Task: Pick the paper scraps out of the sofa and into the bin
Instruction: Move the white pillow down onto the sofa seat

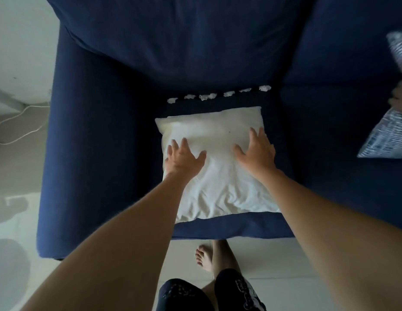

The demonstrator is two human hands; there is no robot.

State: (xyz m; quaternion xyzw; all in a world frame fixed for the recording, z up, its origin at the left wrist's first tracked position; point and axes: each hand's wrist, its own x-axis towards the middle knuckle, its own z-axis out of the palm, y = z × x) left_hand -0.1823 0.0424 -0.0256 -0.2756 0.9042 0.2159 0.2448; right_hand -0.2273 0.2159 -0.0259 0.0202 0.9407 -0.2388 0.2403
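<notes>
You are standing over a dark blue sofa [101, 135], looking down at a white pillow [218, 167] that lies flat on its seat. Take the pillow as your landmark.

Your left hand [183, 157] lies palm down on the pillow's left part, fingers spread, thumb pointing toward the middle; it grips nothing. Your right hand [257, 153] lies palm down on the pillow's right part, near its right edge, fingers likewise spread and flat, closed on nothing.

The paper scraps [218, 94] sit just beyond the pillow's far edge, in the crease where the seat meets the back cushion. About 6 small white crumpled pieces form a row there, from above the pillow's left corner to just past its right corner, none touching the pillow. No bin shows.

Well to the right of the pillow, at the frame edge, a blue-and-white patterned cushion [384, 138] rests on the next seat; something blurred shows above it, too unclear to name. Far left of the pillow, past the sofa arm, a white cable [13, 129] loops on the pale floor [274, 261].

Below the pillow's near edge, your bare foot [204, 257] stands on the floor, and your dark shorts [238, 290] carry a pale print that cannot be read. No other writing is visible.
</notes>
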